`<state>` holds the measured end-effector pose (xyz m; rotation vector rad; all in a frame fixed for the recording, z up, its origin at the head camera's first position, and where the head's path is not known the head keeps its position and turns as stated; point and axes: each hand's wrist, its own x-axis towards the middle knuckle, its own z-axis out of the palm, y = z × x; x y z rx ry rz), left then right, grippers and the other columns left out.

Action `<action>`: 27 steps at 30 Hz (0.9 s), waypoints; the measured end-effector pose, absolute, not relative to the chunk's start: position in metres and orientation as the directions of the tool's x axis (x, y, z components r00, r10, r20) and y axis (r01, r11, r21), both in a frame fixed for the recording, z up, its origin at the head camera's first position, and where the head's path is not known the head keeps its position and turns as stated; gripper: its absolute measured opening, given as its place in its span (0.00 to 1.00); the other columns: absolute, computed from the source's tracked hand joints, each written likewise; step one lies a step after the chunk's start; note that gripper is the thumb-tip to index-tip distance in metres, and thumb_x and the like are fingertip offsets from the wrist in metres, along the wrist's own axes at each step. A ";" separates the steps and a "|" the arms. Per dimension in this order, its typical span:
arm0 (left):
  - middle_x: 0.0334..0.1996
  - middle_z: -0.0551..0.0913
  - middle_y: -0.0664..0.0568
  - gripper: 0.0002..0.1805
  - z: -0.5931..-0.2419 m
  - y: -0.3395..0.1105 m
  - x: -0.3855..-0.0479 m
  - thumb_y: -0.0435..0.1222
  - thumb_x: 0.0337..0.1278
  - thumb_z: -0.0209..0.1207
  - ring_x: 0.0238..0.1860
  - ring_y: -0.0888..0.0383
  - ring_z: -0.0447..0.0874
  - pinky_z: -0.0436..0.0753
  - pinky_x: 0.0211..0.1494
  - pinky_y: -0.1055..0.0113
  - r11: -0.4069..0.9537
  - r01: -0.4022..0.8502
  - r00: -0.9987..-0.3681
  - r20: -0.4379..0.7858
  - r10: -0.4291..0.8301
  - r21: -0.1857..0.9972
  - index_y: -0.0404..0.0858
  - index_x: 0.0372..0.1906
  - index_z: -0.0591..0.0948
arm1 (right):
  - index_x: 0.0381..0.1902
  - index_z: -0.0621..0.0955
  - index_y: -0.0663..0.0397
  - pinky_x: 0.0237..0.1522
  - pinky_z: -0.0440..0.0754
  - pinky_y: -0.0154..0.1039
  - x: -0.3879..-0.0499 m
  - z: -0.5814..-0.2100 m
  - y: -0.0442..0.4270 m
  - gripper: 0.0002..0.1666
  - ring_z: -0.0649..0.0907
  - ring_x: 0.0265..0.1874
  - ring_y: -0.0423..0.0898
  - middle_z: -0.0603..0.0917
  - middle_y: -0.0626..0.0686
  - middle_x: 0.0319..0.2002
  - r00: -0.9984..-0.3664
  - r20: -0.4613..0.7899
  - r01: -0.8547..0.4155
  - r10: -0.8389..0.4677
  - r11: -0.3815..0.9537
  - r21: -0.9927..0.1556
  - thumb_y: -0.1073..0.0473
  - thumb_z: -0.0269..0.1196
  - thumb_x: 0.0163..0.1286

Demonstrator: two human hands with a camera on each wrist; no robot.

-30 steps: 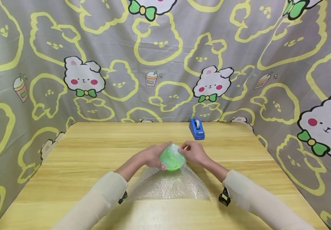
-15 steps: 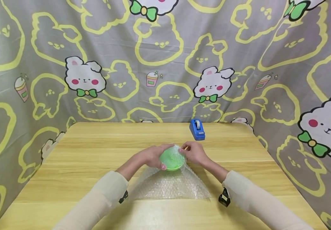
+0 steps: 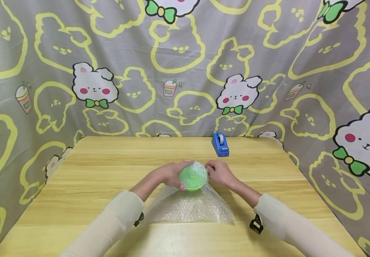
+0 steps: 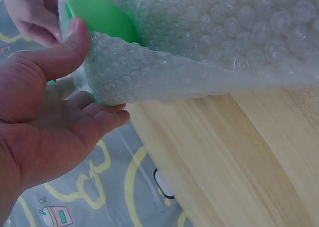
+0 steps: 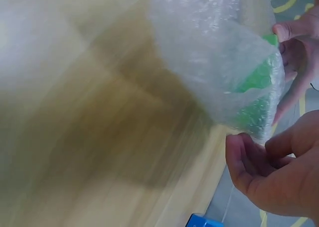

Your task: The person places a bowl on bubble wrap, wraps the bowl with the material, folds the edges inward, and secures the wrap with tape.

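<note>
A green bowl stands tilted on the table, partly covered by a sheet of bubble wrap. My left hand holds the bowl's left side through the wrap, thumb on the near rim and fingers behind. The left wrist view shows its thumb pressed against the green rim and the wrap folded around the outside. At the bowl's right side is my right hand, its fingers loosely bent beside the wrap's edge. A gap shows between its thumb and index finger; whether a fingertip touches the wrap is unclear.
A blue tape dispenser with a roll in it stands at the back of the wooden table, right of centre. A patterned grey curtain hangs behind and along both sides.
My right hand has drawn slightly right, away from the wrap over the bowl that its fingertips were pinching. My left hand and the bowl have hardly moved.
</note>
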<state>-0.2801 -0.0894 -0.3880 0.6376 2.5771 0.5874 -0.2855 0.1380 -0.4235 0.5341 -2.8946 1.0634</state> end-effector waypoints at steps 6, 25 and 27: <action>0.80 0.58 0.44 0.54 -0.389 -0.090 -0.279 0.36 0.54 0.74 0.77 0.38 0.60 0.66 0.75 0.46 0.806 0.315 -0.811 -0.298 0.503 0.502 0.53 0.81 0.55 | 0.56 0.80 0.66 0.33 0.80 0.42 -0.271 -0.435 0.155 0.21 0.81 0.28 0.46 0.85 0.57 0.31 -0.917 0.176 -0.398 -0.359 0.779 -0.485 0.73 0.64 0.64; 0.80 0.56 0.42 0.54 -0.389 -0.089 -0.279 0.35 0.53 0.74 0.77 0.36 0.57 0.62 0.77 0.45 0.801 0.312 -0.815 -0.290 0.502 0.510 0.52 0.81 0.55 | 0.82 0.49 0.54 0.43 0.82 0.51 -0.234 -0.439 0.186 0.66 0.76 0.56 0.65 0.72 0.72 0.62 -0.898 0.046 -0.430 -0.438 0.847 -0.314 0.78 0.68 0.50; 0.80 0.56 0.42 0.55 -0.389 -0.089 -0.279 0.35 0.53 0.74 0.77 0.36 0.57 0.62 0.77 0.45 0.802 0.312 -0.815 -0.290 0.501 0.509 0.52 0.81 0.55 | 0.81 0.52 0.54 0.43 0.81 0.50 -0.232 -0.438 0.186 0.62 0.76 0.55 0.64 0.73 0.70 0.61 -0.892 0.035 -0.434 -0.450 0.835 -0.339 0.82 0.62 0.49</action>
